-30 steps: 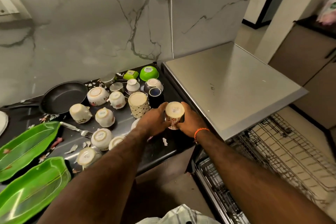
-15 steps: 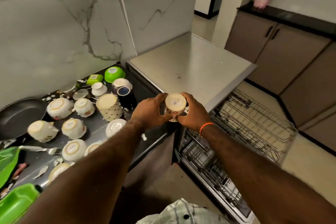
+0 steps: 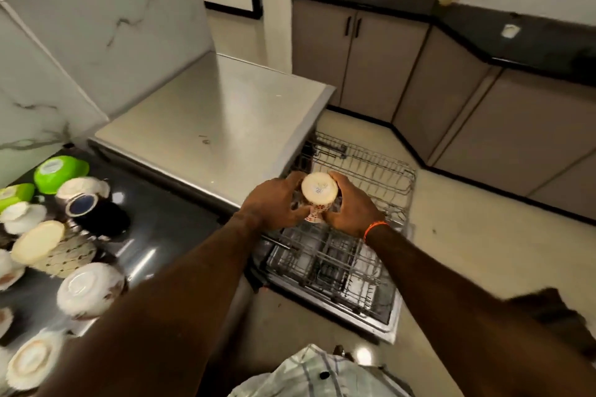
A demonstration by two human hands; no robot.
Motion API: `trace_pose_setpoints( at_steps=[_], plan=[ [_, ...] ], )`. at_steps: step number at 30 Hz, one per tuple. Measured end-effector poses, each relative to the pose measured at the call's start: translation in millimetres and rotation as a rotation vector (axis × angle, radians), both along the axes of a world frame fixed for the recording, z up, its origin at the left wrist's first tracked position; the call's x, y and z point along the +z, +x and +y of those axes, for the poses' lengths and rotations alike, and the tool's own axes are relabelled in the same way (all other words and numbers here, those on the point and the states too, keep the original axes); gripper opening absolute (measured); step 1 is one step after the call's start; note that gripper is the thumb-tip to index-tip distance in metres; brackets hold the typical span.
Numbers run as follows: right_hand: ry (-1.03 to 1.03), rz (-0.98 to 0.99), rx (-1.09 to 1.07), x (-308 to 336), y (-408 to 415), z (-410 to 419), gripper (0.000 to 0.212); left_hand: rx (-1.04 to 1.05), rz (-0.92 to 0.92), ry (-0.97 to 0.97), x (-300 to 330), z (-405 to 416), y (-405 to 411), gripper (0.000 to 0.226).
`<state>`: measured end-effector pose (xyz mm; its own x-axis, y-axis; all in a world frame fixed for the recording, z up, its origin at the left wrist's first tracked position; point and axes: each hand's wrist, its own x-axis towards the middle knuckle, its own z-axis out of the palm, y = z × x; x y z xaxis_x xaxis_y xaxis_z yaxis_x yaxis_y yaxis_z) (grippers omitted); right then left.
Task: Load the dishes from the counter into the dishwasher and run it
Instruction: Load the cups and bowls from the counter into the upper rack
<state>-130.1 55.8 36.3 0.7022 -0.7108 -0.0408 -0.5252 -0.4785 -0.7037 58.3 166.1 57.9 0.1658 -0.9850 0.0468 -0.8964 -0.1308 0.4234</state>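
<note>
The dishwasher (image 3: 219, 113) stood against the marble wall with its flat steel top bare, its door dropped open toward the floor. Its upper rack (image 3: 371, 171) was pulled out over the lower rack (image 3: 332, 264); both were wire baskets, and what lay in them was too blurred to tell. Left of the machine ran the dark counter (image 3: 167, 235), crowded at its left end with upturned dishes: a green bowl (image 3: 59, 169), a dark mug (image 3: 93, 213) just beside it, a patterned cup (image 3: 51, 248) lying tilted, and a white bowl (image 3: 90, 288) nearer the front edge. Both arms reached forward over the open racks. The left hand (image 3: 274, 205) and the right hand (image 3: 350, 206), the latter with an orange band at the wrist, gripped one cup (image 3: 318, 195) between them, fingers curled round its sides. The cup was upside down, its pale base facing the camera, held in the air above the near edge of the upper rack.
</note>
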Motion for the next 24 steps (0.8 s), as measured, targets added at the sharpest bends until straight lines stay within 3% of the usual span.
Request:
trace_pose_setpoints(
  at_steps=[13, 24],
  plan=[
    [0.229, 0.176, -0.217, -94.2, -134.2, -52.1, 0.090, -0.188, 0.258, 0.303, -104.2, -103.1, -121.3, 0.074],
    [0.365, 0.359, -0.229, -179.4, -151.0, -62.3, 0.091, -0.300, 0.429, 0.651, -174.9, -135.0, -141.0, 0.089]
  ],
)
